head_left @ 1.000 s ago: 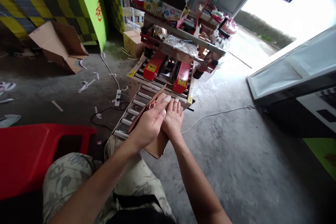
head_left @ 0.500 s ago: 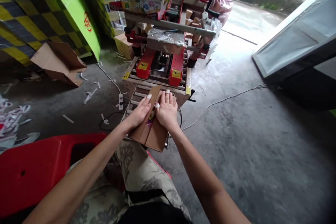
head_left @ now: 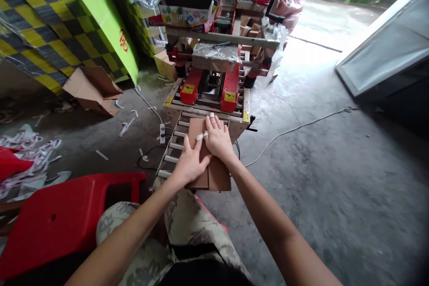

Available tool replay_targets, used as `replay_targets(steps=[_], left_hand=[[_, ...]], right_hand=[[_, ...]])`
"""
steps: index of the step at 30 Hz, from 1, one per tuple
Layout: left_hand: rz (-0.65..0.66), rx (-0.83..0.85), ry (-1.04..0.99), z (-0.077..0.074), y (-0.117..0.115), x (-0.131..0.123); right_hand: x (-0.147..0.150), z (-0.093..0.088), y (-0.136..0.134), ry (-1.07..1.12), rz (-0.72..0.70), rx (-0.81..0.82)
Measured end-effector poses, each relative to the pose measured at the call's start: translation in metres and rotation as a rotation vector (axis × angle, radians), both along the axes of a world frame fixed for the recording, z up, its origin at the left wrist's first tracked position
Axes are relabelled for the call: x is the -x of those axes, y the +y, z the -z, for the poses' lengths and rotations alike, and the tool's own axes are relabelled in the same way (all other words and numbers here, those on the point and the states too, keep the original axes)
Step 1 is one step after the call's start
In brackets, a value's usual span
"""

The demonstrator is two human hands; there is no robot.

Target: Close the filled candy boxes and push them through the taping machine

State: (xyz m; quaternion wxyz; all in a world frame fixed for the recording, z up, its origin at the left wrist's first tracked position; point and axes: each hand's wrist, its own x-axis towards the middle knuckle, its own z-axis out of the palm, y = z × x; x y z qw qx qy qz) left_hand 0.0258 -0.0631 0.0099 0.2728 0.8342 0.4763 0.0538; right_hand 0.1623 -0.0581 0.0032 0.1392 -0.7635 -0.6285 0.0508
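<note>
A brown cardboard box (head_left: 219,178) lies on the roller conveyor (head_left: 172,159) in front of my knees, its two long top flaps folded down so that they meet along a middle seam. My left hand (head_left: 192,158) rests on the left flap with its fingers spread. On the right flap my right hand (head_left: 217,137) lies flat, fingers stretched forward. Both hands have white wraps on some fingertips, and the fingertips of the two come close together near the seam. What the box holds is hidden under the flaps.
Beyond the conveyor stands a carton-sealing machine (head_left: 229,94) with red side belts. A red plastic stool (head_left: 67,219) is at my left. An open carton (head_left: 92,89), paper scraps and a power strip (head_left: 162,133) lie on the floor. A cable crosses at right.
The left flap, raised before with colourful contents showing through the gap, is now down flat. My left hand has moved from the box's left edge onto its top.
</note>
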Motion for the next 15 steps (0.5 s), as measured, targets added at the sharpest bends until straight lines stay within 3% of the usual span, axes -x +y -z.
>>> replay_targets(steps=[4, 7, 9, 11, 13, 15], left_hand=[[-0.074, 0.022, -0.039, -0.001, -0.015, -0.002], [-0.090, 0.044, -0.060, -0.002, -0.018, -0.002], [-0.094, 0.059, -0.092, -0.001, -0.015, 0.000], [-0.101, 0.092, -0.176, 0.003, -0.008, 0.003], [-0.092, 0.176, -0.306, 0.008, 0.003, 0.007], [-0.081, 0.274, -0.458, 0.016, 0.014, 0.010]], right_hand=[[-0.010, -0.002, -0.013, 0.094, -0.036, -0.010], [-0.005, 0.000, -0.057, 0.127, -0.180, -0.027], [0.002, 0.000, -0.090, 0.065, -0.346, -0.022], [0.009, 0.000, -0.113, 0.003, -0.423, -0.020], [0.016, 0.002, -0.118, -0.044, -0.426, -0.012], [0.019, 0.005, -0.102, -0.079, -0.412, -0.007]])
